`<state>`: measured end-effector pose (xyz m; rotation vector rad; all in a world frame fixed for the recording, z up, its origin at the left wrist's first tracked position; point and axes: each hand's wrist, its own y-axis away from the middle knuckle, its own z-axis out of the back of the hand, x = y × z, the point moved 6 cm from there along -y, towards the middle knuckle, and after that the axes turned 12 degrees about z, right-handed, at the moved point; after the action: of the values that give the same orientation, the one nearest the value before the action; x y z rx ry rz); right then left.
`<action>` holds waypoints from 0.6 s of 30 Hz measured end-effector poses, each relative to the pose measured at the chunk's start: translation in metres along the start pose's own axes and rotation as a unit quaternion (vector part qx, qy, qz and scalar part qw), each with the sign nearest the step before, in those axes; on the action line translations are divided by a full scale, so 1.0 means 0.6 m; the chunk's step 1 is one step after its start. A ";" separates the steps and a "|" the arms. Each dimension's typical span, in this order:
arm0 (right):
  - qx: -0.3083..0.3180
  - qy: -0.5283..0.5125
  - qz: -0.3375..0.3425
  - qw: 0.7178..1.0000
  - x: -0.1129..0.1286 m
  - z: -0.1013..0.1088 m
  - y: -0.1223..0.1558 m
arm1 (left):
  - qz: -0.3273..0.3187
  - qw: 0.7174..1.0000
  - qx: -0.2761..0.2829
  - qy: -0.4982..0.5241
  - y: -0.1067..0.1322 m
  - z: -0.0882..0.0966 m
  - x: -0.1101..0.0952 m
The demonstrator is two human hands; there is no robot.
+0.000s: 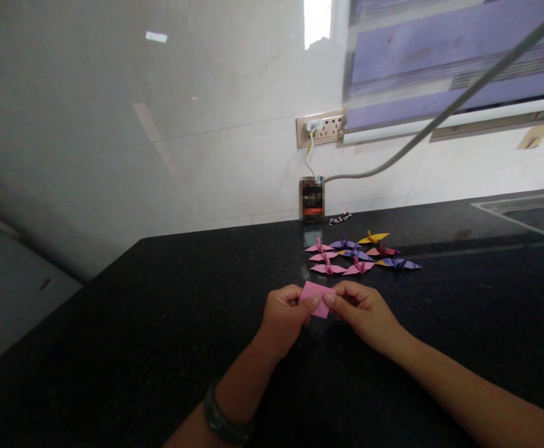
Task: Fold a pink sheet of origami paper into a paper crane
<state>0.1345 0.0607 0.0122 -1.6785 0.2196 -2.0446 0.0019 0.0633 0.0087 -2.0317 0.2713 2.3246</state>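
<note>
A small folded piece of pink origami paper (316,290) is held up over the black countertop between both hands. My left hand (285,316) pinches its left side, thumb across the front face. On the right side, my right hand (362,311) grips the paper between thumb and fingers, the two thumb tips close together. Just beyond the hands stand several folded paper cranes in rows: pink cranes (328,268) at the left, purple cranes (354,253) in the middle and right, and a yellow crane (373,238) at the back. The fingers behind the paper are partly hidden.
Against the tiled wall stands a dark box (312,199), blurred out, beside a beaded string (340,219). A plug sits in the wall socket (321,128). A grey cable (406,148) runs up to the right. At the far right is a metal sink edge (523,200).
</note>
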 end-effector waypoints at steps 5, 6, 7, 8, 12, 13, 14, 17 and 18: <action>0.003 -0.004 -0.003 1.000 0.001 0.002 -0.002 | 0.005 1.000 0.014 0.022 0.000 -0.005 -0.001; 0.007 -0.008 -0.006 1.000 0.001 0.001 -0.002 | 0.005 0.999 0.018 0.026 0.001 -0.006 -0.001; 0.011 -0.015 -0.009 1.000 0.001 -0.001 -0.002 | 0.004 0.999 0.020 0.026 0.001 -0.007 -0.001; 0.015 -0.022 -0.011 1.000 0.001 -0.002 -0.002 | 0.002 1.000 0.021 0.023 0.001 -0.007 -0.001; 0.024 -0.037 -0.013 0.999 -0.001 -0.007 -0.001 | -0.003 0.999 0.025 0.037 0.003 -0.009 0.001; 0.023 -0.036 -0.012 0.999 -0.001 -0.006 -0.001 | 0.003 0.998 0.031 0.055 0.003 -0.010 0.002; 0.023 -0.035 -0.011 0.999 -0.001 -0.006 -0.001 | 0.010 0.996 0.037 0.075 0.004 -0.010 0.003; 0.037 -0.034 -0.013 0.999 -0.001 -0.009 0.001 | 0.033 0.993 0.032 0.106 0.004 -0.008 0.005; 0.044 -0.035 -0.013 0.998 0.000 -0.010 0.001 | 0.037 0.994 0.025 0.103 0.004 -0.007 0.005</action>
<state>0.1287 0.0592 0.0103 -1.7038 0.0846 -1.9811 0.0052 0.0600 0.0053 -2.2763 0.4142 2.1222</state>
